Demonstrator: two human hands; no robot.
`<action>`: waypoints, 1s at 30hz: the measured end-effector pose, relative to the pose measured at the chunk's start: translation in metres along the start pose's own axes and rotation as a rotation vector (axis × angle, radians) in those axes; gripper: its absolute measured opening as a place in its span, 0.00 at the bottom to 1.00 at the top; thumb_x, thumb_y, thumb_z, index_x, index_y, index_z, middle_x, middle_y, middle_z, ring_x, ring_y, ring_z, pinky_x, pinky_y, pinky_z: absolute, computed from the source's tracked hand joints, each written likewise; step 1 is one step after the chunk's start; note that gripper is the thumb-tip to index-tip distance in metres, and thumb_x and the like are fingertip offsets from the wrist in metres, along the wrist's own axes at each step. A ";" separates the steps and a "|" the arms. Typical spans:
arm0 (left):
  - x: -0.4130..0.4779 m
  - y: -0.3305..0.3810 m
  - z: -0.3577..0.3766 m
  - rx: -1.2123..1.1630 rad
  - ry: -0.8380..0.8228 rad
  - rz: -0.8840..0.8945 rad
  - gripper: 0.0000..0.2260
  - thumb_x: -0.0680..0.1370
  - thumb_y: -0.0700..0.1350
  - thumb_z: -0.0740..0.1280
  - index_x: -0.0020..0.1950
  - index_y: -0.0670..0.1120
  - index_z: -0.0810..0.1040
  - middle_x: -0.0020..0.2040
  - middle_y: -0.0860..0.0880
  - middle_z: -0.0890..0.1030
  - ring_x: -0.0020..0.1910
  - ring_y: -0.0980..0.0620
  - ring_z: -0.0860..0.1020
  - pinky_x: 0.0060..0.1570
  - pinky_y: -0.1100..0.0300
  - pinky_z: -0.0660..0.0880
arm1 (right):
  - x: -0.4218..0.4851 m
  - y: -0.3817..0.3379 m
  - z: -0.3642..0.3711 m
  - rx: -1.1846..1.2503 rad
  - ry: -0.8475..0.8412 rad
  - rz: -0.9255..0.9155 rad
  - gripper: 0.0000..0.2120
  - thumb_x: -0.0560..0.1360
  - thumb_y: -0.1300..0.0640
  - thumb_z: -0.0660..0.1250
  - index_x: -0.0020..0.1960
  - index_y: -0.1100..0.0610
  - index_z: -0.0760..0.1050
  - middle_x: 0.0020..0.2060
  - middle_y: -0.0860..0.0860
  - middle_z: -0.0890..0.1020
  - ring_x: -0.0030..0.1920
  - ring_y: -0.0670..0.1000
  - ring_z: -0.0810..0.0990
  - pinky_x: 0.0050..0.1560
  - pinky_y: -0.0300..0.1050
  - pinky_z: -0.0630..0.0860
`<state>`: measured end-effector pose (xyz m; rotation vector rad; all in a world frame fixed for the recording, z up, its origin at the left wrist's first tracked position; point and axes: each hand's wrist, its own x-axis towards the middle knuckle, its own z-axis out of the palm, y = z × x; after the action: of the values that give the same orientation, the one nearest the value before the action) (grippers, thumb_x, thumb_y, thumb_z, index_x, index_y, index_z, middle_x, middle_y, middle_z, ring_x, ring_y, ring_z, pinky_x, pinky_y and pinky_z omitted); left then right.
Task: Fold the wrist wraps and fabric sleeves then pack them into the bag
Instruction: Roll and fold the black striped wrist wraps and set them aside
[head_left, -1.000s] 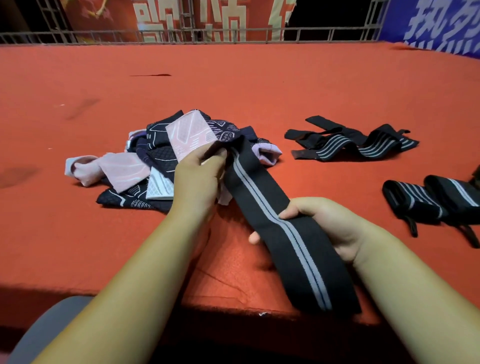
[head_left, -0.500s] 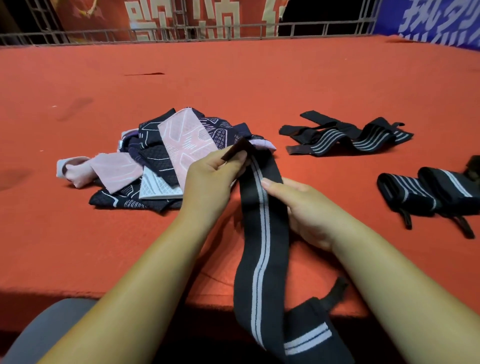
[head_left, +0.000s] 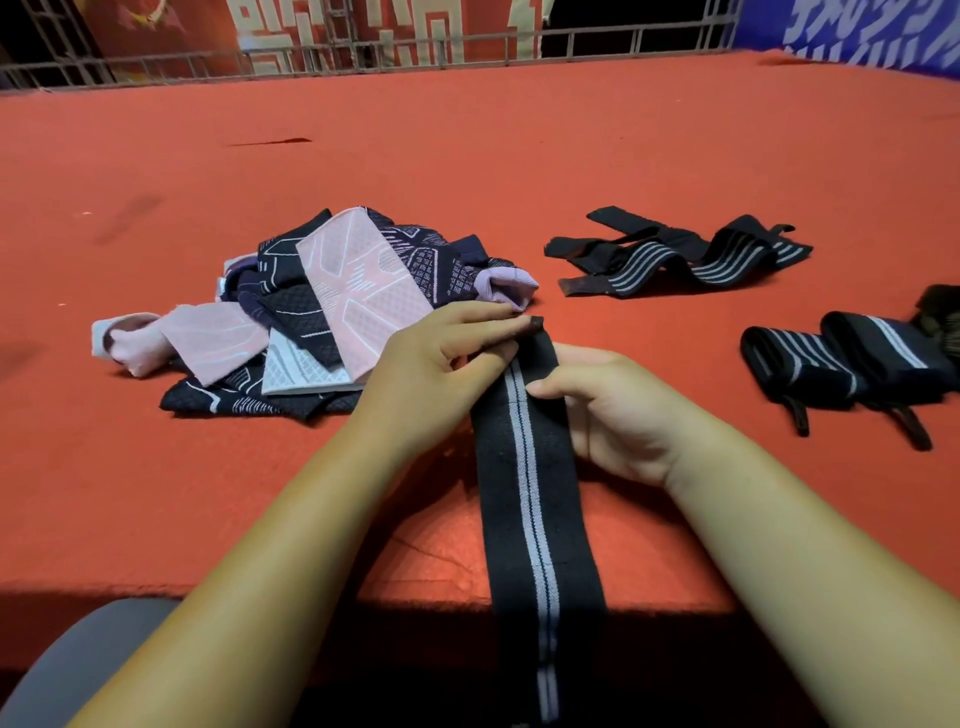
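A long black wrist wrap (head_left: 535, 499) with grey centre stripes lies straight toward me over the front edge of the red table (head_left: 467, 156). My left hand (head_left: 441, 364) pinches its far end against the table. My right hand (head_left: 608, 410) grips the wrap's right edge just below, thumb on top. A pile of pink, purple and dark patterned fabric sleeves (head_left: 332, 306) lies left of my hands. An unfolded black striped wrap (head_left: 680, 254) lies at the back right. Two rolled black wraps (head_left: 841, 364) sit at the right edge.
A dark fuzzy object (head_left: 943, 312) shows at the far right edge, behind the rolled wraps. A metal railing (head_left: 467, 47) and red banners stand behind the table. A grey rounded shape (head_left: 78, 660) sits below the table's front edge at lower left.
The wrap's far end has come down from the air onto the table. The wrap now lies straight over the front edge. My right hand slid from on top of the wrap to its right edge.
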<state>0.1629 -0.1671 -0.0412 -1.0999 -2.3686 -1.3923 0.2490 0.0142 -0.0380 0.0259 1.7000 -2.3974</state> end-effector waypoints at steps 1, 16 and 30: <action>-0.001 0.000 -0.001 0.005 -0.014 0.000 0.14 0.83 0.42 0.72 0.66 0.55 0.86 0.68 0.60 0.82 0.70 0.63 0.77 0.75 0.59 0.71 | 0.000 0.000 -0.001 0.009 0.000 -0.001 0.20 0.80 0.72 0.56 0.70 0.70 0.74 0.57 0.63 0.84 0.56 0.59 0.84 0.60 0.53 0.83; -0.008 -0.007 -0.012 0.151 -0.310 0.101 0.18 0.84 0.50 0.68 0.74 0.58 0.80 0.83 0.56 0.68 0.81 0.62 0.63 0.82 0.59 0.59 | 0.000 0.004 -0.007 -0.010 0.037 -0.009 0.30 0.73 0.76 0.53 0.72 0.66 0.75 0.57 0.64 0.82 0.56 0.63 0.83 0.64 0.60 0.79; -0.011 0.003 -0.008 -0.205 0.016 -0.095 0.15 0.81 0.40 0.69 0.64 0.55 0.86 0.68 0.57 0.81 0.66 0.59 0.79 0.66 0.50 0.75 | 0.000 0.003 -0.008 -0.017 0.014 -0.090 0.22 0.83 0.71 0.55 0.75 0.64 0.74 0.62 0.63 0.83 0.59 0.59 0.83 0.59 0.54 0.84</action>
<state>0.1705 -0.1785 -0.0401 -1.0305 -2.3357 -1.7015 0.2483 0.0206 -0.0429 -0.0375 1.7635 -2.4520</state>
